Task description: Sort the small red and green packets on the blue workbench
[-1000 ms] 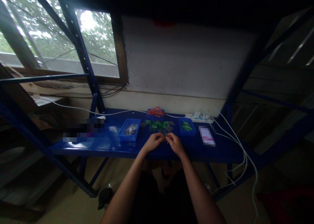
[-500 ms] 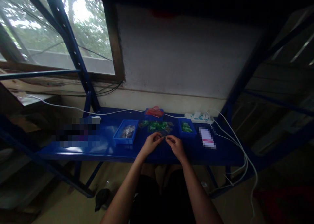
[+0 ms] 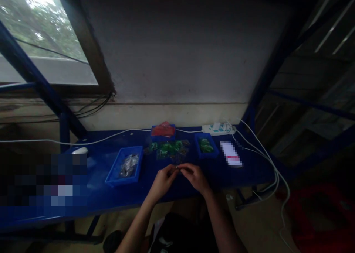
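Note:
Over the front part of the blue table (image 3: 155,190), my left hand (image 3: 165,176) and my right hand (image 3: 194,174) meet at the fingertips. Both are closed in a pinch on something tiny that I cannot make out. Just beyond them lie several small clear bags with green contents (image 3: 168,149). To the left stands a blue tray (image 3: 110,179) holding silvery clear packets (image 3: 129,166). A smaller blue bin (image 3: 213,154) on the right contains green packets (image 3: 205,145). Behind the bags, red plastic packets (image 3: 163,129) fill another blue bin (image 3: 163,137).
A white power strip (image 3: 208,130) with cables sits at the back right, near a blurred-out phone (image 3: 231,154). One white cable (image 3: 111,135) runs along the table's back. A white object (image 3: 80,150) lies at the left. Blue rack posts (image 3: 65,129) flank the table.
The view has turned and tilted, so the table's contents appear shifted, mostly left and lower. My hands remain together in a pinch, with the right fingertips now touching or nearly touching the left ones.

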{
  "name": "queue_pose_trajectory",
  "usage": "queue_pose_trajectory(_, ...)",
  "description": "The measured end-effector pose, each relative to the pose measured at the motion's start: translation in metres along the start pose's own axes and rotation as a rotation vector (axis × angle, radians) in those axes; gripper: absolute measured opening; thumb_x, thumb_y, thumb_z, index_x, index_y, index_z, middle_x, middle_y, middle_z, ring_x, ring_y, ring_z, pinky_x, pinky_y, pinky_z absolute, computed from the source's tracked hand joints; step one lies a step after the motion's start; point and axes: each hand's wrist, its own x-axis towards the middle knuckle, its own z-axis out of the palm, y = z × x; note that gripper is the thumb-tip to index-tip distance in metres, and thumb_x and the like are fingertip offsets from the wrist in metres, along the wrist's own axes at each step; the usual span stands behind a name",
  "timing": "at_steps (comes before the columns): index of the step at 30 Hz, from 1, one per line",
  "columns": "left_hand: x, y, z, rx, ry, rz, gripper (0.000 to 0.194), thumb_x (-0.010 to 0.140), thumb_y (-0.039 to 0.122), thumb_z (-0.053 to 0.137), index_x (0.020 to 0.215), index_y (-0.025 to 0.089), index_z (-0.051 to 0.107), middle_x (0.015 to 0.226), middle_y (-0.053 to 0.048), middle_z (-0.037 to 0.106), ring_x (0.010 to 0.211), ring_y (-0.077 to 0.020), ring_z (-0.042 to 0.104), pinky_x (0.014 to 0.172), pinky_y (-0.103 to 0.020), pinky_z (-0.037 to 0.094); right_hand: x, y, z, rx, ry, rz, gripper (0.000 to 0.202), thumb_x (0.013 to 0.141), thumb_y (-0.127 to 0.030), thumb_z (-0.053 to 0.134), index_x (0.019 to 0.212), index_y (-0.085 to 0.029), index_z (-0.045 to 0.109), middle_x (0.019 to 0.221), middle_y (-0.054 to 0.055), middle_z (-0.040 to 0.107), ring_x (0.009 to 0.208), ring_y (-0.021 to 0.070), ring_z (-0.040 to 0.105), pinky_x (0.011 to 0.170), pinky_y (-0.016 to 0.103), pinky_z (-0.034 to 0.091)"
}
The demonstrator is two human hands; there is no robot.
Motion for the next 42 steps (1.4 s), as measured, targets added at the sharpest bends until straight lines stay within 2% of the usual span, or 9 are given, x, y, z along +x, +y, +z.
queue_pose_trajectory(6, 0.0, -0.001, 0.0, 0.013, -0.032, -0.019, 0.027, 0.081, 0.04, 0.052, 0.071, 0.016, 0.059, 0.064, 0.0, 0.058, 0.062, -0.0141, 0.051, 0.058, -0.022, 0.036, 0.002, 0.004, 0.003, 0.01, 0.065, 0.076, 0.009, 0.076, -0.025, 0.059, 0.081, -0.021, 0.064, 0.082, 0.003, 0.069, 0.08, 0.0191, 0.065, 0.076, 0.03, 0.05)
queue_pose_trajectory(13, -0.002, 0.003, -0.002, 0.043, -0.006, 0.051, 0.029, 0.083, 0.038, 0.05, 0.068, 0.015, 0.059, 0.062, 0.001, 0.058, 0.059, -0.0129, 0.05, 0.056, -0.022, 0.035, 0.006, 0.008, 0.003, 0.038, 0.021, 0.076, 0.026, 0.075, -0.025, 0.059, 0.101, -0.021, 0.059, 0.079, 0.001, 0.067, 0.077, 0.0174, 0.064, 0.073, 0.029, 0.049)
queue_pose_trajectory(23, -0.002, 0.007, -0.001, 0.011, 0.028, 0.092, 0.033, 0.083, 0.04, 0.049, 0.084, 0.015, 0.07, 0.075, -0.004, 0.071, 0.07, -0.0175, 0.061, 0.064, -0.024, 0.045, 0.003, 0.001, 0.001, 0.008, 0.064, 0.049, 0.01, 0.076, -0.03, 0.056, 0.079, -0.02, 0.059, 0.076, 0.001, 0.063, 0.073, 0.0168, 0.06, 0.067, 0.028, 0.047)
queue_pose_trajectory(28, -0.01, 0.01, -0.014, 0.06, 0.289, 0.102, 0.032, 0.081, 0.04, 0.052, 0.091, 0.016, 0.071, 0.079, -0.004, 0.072, 0.068, -0.0169, 0.062, 0.064, -0.025, 0.048, 0.005, 0.002, 0.0, 0.094, 0.142, 0.117, 0.02, 0.078, -0.036, 0.054, 0.089, -0.02, 0.059, 0.082, 0.004, 0.066, 0.073, 0.0178, 0.062, 0.061, 0.027, 0.048)
queue_pose_trajectory(32, -0.021, 0.012, -0.064, 0.371, 0.669, 0.164, 0.032, 0.083, 0.041, 0.05, 0.091, 0.017, 0.07, 0.083, -0.005, 0.07, 0.074, -0.0184, 0.062, 0.073, -0.028, 0.047, 0.004, 0.004, -0.001, 0.071, 0.108, 0.085, 0.02, 0.079, -0.037, 0.054, 0.086, -0.019, 0.06, 0.081, 0.005, 0.067, 0.073, 0.0183, 0.063, 0.06, 0.027, 0.048)
queue_pose_trajectory(34, -0.023, 0.013, -0.089, 0.626, 0.814, 0.094, 0.033, 0.086, 0.039, 0.047, 0.094, 0.017, 0.069, 0.088, -0.008, 0.068, 0.083, -0.0224, 0.06, 0.077, -0.032, 0.046, 0.004, 0.004, 0.0, 0.034, 0.087, 0.048, 0.019, 0.079, -0.037, 0.054, 0.085, -0.02, 0.061, 0.081, 0.005, 0.067, 0.074, 0.0186, 0.063, 0.062, 0.027, 0.048)
queue_pose_trajectory(36, -0.024, 0.014, -0.102, 0.85, 0.769, 0.02, 0.033, 0.086, 0.038, 0.048, 0.101, 0.017, 0.068, 0.096, -0.011, 0.066, 0.09, -0.0268, 0.058, 0.078, -0.036, 0.045, 0.004, 0.004, 0.0, 0.009, 0.077, 0.029, 0.019, 0.08, -0.037, 0.053, 0.084, -0.02, 0.061, 0.08, 0.005, 0.067, 0.075, 0.0189, 0.063, 0.062, 0.027, 0.048)
queue_pose_trajectory(38, -0.022, 0.014, -0.095, 0.972, 0.695, -0.006, 0.033, 0.086, 0.035, 0.048, 0.106, 0.016, 0.066, 0.102, -0.013, 0.065, 0.095, -0.029, 0.057, 0.08, -0.038, 0.044, 0.004, 0.005, 0.001, 0.0, 0.077, 0.021, 0.019, 0.08, -0.037, 0.052, 0.083, -0.02, 0.061, 0.08, 0.005, 0.067, 0.075, 0.019, 0.063, 0.063, 0.028, 0.048)
queue_pose_trajectory(42, -0.01, 0.015, -0.046, 0.94, 0.385, 0.063, 0.026, 0.089, 0.026, 0.045, 0.098, 0.018, 0.067, 0.095, -0.01, 0.065, 0.092, -0.0247, 0.058, 0.084, -0.035, 0.044, 0.004, 0.008, 0.001, -0.009, 0.075, 0.004, 0.02, 0.081, -0.037, 0.052, 0.084, -0.019, 0.061, 0.08, 0.005, 0.068, 0.074, 0.0189, 0.063, 0.064, 0.028, 0.048)
